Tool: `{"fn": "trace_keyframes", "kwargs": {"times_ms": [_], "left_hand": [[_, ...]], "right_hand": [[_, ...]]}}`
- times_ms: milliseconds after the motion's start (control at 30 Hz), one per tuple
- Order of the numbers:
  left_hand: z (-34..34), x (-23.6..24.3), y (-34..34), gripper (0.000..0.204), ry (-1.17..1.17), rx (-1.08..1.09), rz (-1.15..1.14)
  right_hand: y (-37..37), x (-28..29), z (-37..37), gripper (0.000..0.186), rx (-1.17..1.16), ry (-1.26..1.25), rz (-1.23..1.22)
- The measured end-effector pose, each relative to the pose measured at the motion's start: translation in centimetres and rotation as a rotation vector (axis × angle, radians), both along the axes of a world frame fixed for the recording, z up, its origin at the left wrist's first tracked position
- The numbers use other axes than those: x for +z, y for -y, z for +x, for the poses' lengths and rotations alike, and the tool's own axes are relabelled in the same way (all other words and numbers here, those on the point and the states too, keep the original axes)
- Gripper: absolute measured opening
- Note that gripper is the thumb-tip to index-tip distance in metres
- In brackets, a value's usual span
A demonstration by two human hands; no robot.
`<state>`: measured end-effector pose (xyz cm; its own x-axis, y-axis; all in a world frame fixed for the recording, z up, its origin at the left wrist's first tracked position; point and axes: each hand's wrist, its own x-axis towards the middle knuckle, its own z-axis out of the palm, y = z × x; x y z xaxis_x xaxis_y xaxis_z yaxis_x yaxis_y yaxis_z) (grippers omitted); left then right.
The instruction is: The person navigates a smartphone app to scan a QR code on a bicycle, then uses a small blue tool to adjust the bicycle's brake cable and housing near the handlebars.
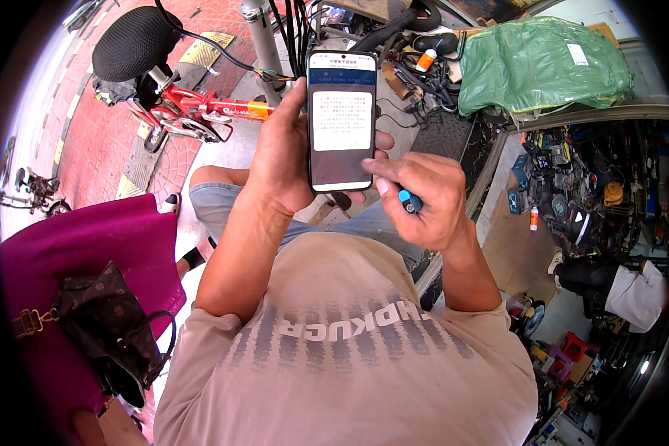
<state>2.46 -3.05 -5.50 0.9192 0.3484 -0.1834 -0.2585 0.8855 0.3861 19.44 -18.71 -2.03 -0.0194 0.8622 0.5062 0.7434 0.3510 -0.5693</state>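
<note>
A smartphone (pixel 341 121) is held upright in the left hand (pixel 282 152), the fingers wrapped behind it and the thumb laid along its left edge. The phone is a slim dark slab; its lit screen is filled by a blue band at the top and a white text panel on a grey ground below. The left forearm is raised from the lower edge, bent at the elbow in front of the chest.

Just right of the phone, the right hand (pixel 424 201) is curled closed around a small tool with a blue tip (pixel 409 201), while its thumb is pressed against the phone's lower right corner. The right wrist is bent inward.

Beyond the left hand, a red folding bicycle (pixel 193 111) with a black saddle (pixel 135 43) is seen. Beyond the right hand a green plastic bag (pixel 543 63) is set on a counter. Below and left of the left elbow, a dark handbag (pixel 108 327) is seen lying on magenta fabric (pixel 82 245).
</note>
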Motion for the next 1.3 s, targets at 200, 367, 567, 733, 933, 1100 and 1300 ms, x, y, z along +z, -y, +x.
{"fn": "trace_keyframes", "kwargs": {"times_ms": [200,367,567,733,933,1100,1300], "left_hand": [[0.4,0.7,0.5,0.081,-0.121,0.069,0.047],[0.0,0.0,0.1,0.078,-0.009,0.037,0.000],[-0.1,-0.6,-0.2,0.077,0.040,0.013,-0.011],[0.1,0.1,0.0,0.080,-0.032,0.029,-0.001],[-0.1,-0.3,-0.2,0.083,0.039,-0.001,-0.019],[-0.1,-0.3,-0.2,0.084,0.012,0.001,-0.027],[-0.9,0.3,0.1,0.080,0.001,0.037,-0.050]], "right_hand": [[-0.7,0.4,-0.4,0.022,-0.050,-0.019,-0.045],[-1.2,0.3,-0.4,0.021,-0.054,-0.017,-0.045],[-0.9,1.0,-0.4,0.021,-0.066,-0.006,-0.104],[-1.0,-0.1,-0.3,0.020,-0.023,-0.054,0.002],[-0.7,0.3,-0.1,0.021,0.000,-0.012,0.016],[-0.8,0.7,-0.1,0.021,0.003,-0.018,0.032],[-1.1,0.5,-0.3,0.020,-0.010,-0.088,0.098]]}}
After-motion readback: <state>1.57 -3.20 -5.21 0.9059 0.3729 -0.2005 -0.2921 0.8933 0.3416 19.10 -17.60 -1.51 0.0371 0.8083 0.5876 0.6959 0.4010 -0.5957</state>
